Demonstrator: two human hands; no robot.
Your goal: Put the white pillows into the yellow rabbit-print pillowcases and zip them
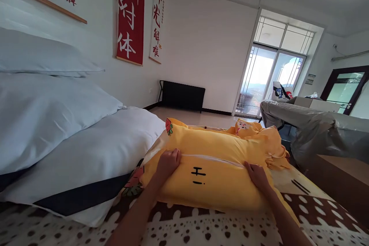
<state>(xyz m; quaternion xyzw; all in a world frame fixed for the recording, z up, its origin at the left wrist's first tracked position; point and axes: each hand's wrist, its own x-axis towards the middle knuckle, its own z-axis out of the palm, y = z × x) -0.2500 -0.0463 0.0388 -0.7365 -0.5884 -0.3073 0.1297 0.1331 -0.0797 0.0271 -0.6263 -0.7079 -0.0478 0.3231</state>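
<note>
The plump yellow fabric pillow [210, 165] lies on the patterned brown-and-cream bed [201, 226], already inside its case, white zipper seemingly closed. Left hand [168, 162] and right hand [257, 176] press flat, fingers spread, on its ends; smoothing likely remains.

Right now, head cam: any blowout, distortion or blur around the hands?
Head view: balcony door is blown out by daylight; wide-angle bend curves the walls and ceiling line. Left hand and right hand on the yellow pillow are evenly lit, sharp, with no glare and only soft shadows.
</note>
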